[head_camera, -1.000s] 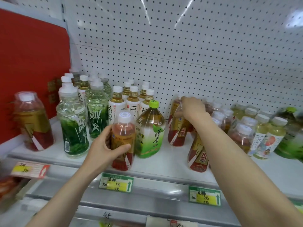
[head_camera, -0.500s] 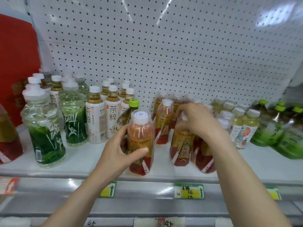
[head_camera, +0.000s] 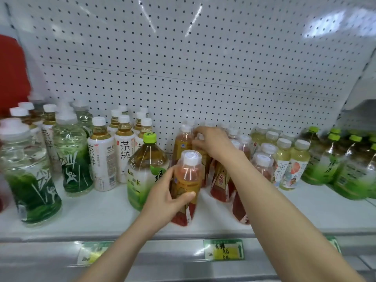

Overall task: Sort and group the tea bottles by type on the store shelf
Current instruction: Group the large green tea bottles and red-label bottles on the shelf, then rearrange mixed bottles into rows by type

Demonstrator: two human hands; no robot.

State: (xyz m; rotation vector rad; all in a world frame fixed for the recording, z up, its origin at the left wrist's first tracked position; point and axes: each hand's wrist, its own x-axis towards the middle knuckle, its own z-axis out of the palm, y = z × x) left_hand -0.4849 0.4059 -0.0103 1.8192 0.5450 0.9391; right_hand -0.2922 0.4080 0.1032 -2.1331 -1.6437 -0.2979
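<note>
My left hand grips a red-and-orange tea bottle with a white cap, standing upright near the front of the white shelf. My right hand is closed over the top of another red-label bottle in the cluster just behind. One more of that kind stands behind them. A green-capped green tea bottle stands directly left of the held bottle, touching my left fingers.
To the left stand white-label tea bottles and tall bamboo-print bottles. At the right are pale yellow tea bottles and green-capped bottles. A pegboard backs the shelf. Price tags line the front rail.
My left hand has carried the red-and-orange bottle rightward, past the green-capped bottle, up to the red-label cluster. My right hand shifted among the tops of that cluster. The camera panned right.
</note>
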